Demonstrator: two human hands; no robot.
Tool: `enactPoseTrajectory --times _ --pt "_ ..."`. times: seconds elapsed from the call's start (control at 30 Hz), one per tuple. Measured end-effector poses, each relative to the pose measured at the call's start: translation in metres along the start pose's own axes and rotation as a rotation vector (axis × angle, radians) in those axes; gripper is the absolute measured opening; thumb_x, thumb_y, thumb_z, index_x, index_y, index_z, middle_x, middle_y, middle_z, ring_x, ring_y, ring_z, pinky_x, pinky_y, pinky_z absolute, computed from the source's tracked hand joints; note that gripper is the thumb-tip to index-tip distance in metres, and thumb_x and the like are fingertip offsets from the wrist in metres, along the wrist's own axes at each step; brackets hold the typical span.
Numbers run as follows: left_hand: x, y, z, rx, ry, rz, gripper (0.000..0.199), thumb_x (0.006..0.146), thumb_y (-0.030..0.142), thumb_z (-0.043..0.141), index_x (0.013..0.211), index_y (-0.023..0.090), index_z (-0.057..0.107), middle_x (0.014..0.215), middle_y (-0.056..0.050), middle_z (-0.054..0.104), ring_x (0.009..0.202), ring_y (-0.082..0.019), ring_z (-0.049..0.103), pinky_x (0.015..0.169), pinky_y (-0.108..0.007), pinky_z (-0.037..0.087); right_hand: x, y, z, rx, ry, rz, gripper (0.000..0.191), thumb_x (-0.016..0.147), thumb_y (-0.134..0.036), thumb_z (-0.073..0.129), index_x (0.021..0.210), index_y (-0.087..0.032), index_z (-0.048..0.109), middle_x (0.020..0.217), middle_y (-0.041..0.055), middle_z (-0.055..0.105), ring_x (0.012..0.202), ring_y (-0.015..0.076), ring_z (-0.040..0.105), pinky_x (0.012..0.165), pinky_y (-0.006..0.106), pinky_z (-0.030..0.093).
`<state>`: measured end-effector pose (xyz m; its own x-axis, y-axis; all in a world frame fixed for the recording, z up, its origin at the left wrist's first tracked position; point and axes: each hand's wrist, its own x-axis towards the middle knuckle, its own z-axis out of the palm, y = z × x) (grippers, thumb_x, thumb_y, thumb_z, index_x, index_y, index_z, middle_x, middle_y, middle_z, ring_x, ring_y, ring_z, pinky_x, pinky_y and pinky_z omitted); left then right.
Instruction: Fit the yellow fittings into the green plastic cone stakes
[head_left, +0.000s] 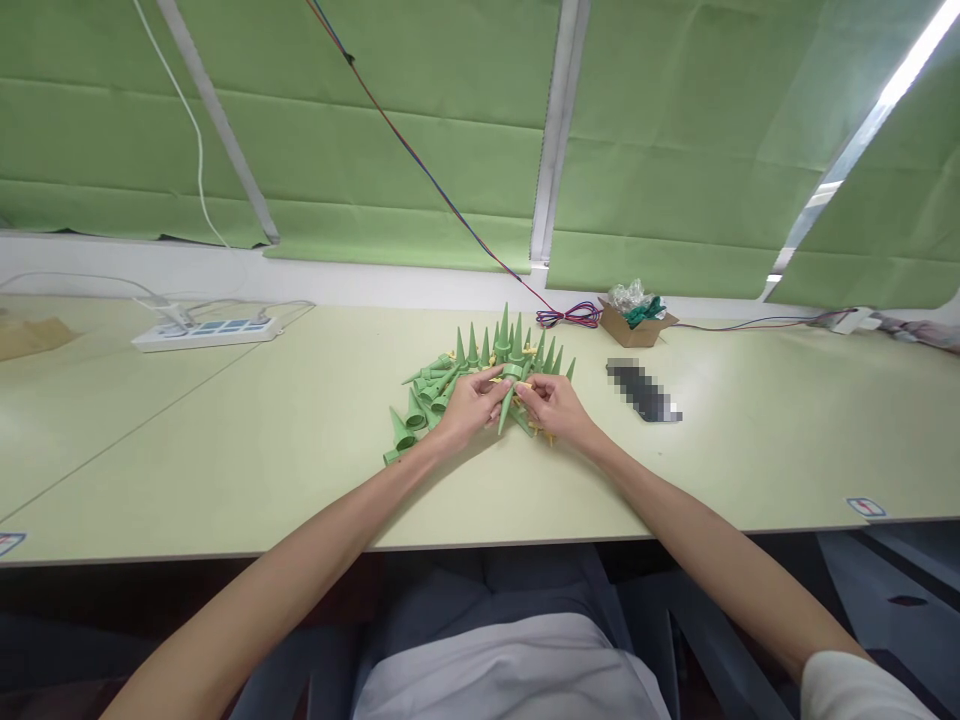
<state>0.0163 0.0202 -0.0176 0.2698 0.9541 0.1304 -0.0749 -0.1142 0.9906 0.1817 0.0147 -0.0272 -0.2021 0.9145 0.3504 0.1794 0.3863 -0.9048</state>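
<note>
Between my two hands is a green cone-shaped spike (506, 408), its point tilted down toward the table's front edge. My left hand (474, 400) is closed around the spike's wide end from the left. From the right, my right hand (553, 402) pinches at the same end, where a small bit of yellow shows by the fingers. Behind the hands, several green spikes (472, 346) stand upright with yellow pieces among them. More green cones (403, 428) lie on their sides to the left of my left hand, their hollow ends showing.
A small cardboard box (637, 328) with clear plastic and green material stands at the back right, beside coiled red and blue wire (570, 315). A pixelated dark object (641, 388) lies right of my hands. A white power strip (206, 333) sits at the back left.
</note>
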Motion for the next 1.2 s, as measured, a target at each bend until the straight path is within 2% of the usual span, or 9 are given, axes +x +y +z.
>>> enactPoseTrajectory --times 0.1,0.2,0.4,0.6,0.83,0.93,1.07,1.2 --pt "0.000 0.003 0.000 -0.031 -0.002 -0.052 0.073 0.083 0.033 0.073 0.145 0.003 0.047 0.045 0.010 0.038 0.040 -0.006 0.029 0.039 -0.020 0.024 0.000 -0.002 -0.004 -0.268 0.038 -0.121 0.041 0.087 -0.048 0.058 0.062 -0.017 0.051 0.053 -0.0043 0.040 0.051 0.0088 0.034 0.050 0.025 0.025" --pt "-0.001 0.005 -0.001 -0.052 -0.011 -0.070 0.074 0.083 0.031 0.074 0.145 0.002 0.047 0.047 0.010 0.037 0.041 -0.006 0.029 0.038 -0.019 0.022 -0.002 -0.004 -0.007 -0.425 0.047 -0.200 0.038 0.090 -0.042 0.053 0.061 -0.018 0.048 0.053 -0.0046 0.039 0.053 0.0093 0.033 0.054 0.025 0.026" --pt "0.000 0.003 -0.002 -0.050 -0.014 -0.072 0.073 0.081 0.033 0.076 0.142 0.004 0.051 0.049 0.010 0.039 0.041 -0.005 0.030 0.038 -0.019 0.023 -0.001 -0.003 -0.008 -0.428 0.027 -0.199 0.036 0.090 -0.040 0.052 0.062 -0.018 0.048 0.054 -0.0045 0.040 0.053 0.0095 0.035 0.054 0.025 0.026" --pt "0.000 0.000 -0.001 -0.016 -0.007 -0.029 0.068 0.079 0.037 0.076 0.138 0.008 0.056 0.048 0.009 0.038 0.040 -0.006 0.030 0.037 -0.020 0.025 0.000 -0.001 -0.004 -0.160 -0.001 -0.018 0.040 0.082 -0.051 0.064 0.064 -0.017 0.055 0.051 -0.0050 0.042 0.048 0.0086 0.034 0.047 0.024 0.023" --pt "-0.001 -0.001 -0.003 0.151 -0.051 0.158 0.058 0.088 0.039 0.065 0.136 0.008 0.059 0.050 0.007 0.040 0.041 -0.007 0.032 0.042 -0.022 0.032 -0.004 -0.009 0.004 0.287 -0.039 0.160 0.044 0.074 -0.053 0.076 0.064 -0.019 0.051 0.042 -0.0088 0.038 0.034 0.0052 0.029 0.036 0.022 0.020" --pt "-0.002 0.001 -0.003 0.197 -0.053 0.206 0.057 0.089 0.040 0.063 0.137 0.009 0.059 0.049 0.007 0.041 0.042 -0.008 0.033 0.043 -0.022 0.031 -0.004 -0.013 0.004 0.478 -0.059 0.272 0.043 0.072 -0.048 0.080 0.065 -0.018 0.051 0.045 -0.0096 0.037 0.035 0.0037 0.029 0.034 0.019 0.018" --pt "0.000 0.002 -0.001 0.212 -0.034 0.259 0.058 0.088 0.041 0.063 0.137 0.010 0.059 0.050 0.007 0.041 0.044 -0.008 0.032 0.045 -0.022 0.030 -0.002 -0.014 0.003 0.735 -0.106 0.392 0.033 0.078 -0.033 0.078 0.067 -0.017 0.050 0.045 -0.0120 0.030 0.035 0.0025 0.023 0.032 0.016 0.019" --pt "0.002 0.000 -0.001 0.219 -0.010 0.287 0.056 0.088 0.042 0.064 0.135 0.011 0.061 0.054 0.006 0.043 0.045 -0.007 0.031 0.046 -0.022 0.028 0.001 -0.012 0.004 0.879 -0.121 0.494 0.029 0.083 -0.024 0.072 0.069 -0.018 0.047 0.046 -0.0127 0.026 0.035 0.0030 0.019 0.030 0.014 0.019"
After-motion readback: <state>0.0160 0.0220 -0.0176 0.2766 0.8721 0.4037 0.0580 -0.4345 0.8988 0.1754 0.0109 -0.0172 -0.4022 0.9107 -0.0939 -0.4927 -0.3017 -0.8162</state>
